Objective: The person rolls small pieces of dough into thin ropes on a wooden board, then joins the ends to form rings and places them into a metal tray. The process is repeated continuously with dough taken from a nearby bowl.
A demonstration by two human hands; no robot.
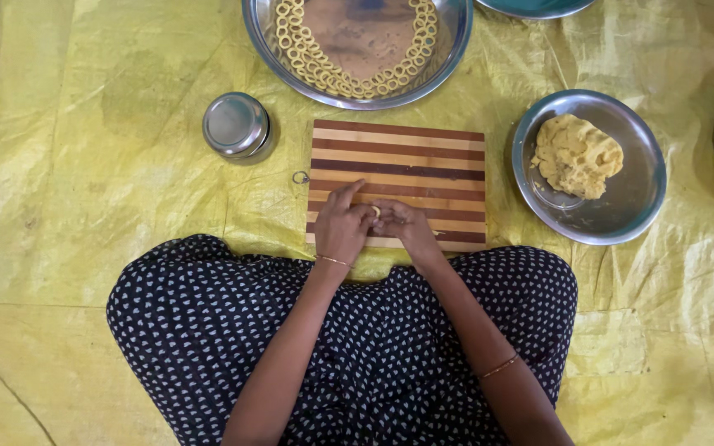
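Observation:
My left hand point(342, 225) and my right hand point(405, 228) meet over the near edge of a striped wooden cutting board point(398, 157). Between the fingertips of both hands is a small piece of yellow dough point(376, 211), pinched from both sides. My left index finger points out over the board. A steel plate point(621, 211) to the right holds a lump of yellow dough point(576, 154). A large steel tray point(452, 49) beyond the board carries several small dough rings point(311, 62) laid along its rim.
A small round steel container with a lid point(236, 125) stands left of the board. A yellow plastic sheet point(84, 206) covers the floor. My lap in dark dotted cloth point(208, 330) fills the foreground. Other dishes peek in at the left, top and right edges.

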